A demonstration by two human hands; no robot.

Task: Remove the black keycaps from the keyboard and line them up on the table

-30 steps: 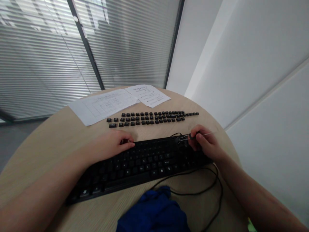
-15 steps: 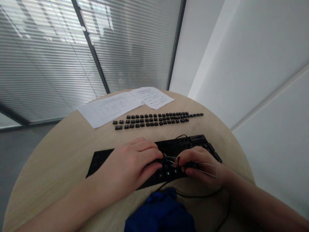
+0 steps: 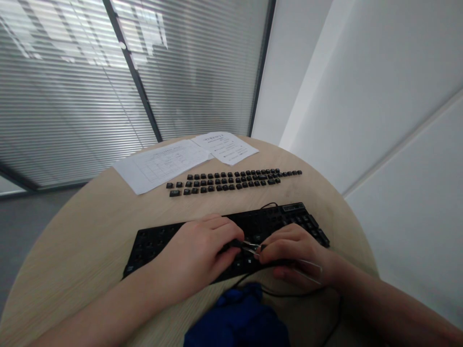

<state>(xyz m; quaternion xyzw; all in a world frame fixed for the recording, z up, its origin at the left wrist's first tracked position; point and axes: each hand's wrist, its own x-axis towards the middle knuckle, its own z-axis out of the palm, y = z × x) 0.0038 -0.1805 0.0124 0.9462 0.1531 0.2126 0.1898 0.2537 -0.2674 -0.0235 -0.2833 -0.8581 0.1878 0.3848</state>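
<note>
A black keyboard [image 3: 159, 237] lies across the round table, with many of its keycaps off and bare sockets showing on the left side. My right hand [image 3: 294, 246] is closed around a wire keycap puller [image 3: 309, 271], whose thin wire loops stick out at both ends. Over the middle of the keyboard, my left hand [image 3: 206, 243] pinches a dark keycap [image 3: 235, 244] between thumb and fingers. The puller's left wire end meets this keycap. Fingers hide part of the keycap and most of the puller's handle.
Loose black keycaps [image 3: 224, 181] are laid out in rows beyond the keyboard. Two printed sheets [image 3: 162, 164] lie at the table's far edge. A black cable [image 3: 269, 292] runs along the near side, by blue cloth [image 3: 238, 318]. A white wall [image 3: 405, 120] stands to the right.
The dark keycap now shows between my left fingers at the puller's wire end. My right hand has turned slightly and shifted a little left. The whole view has moved slightly.
</note>
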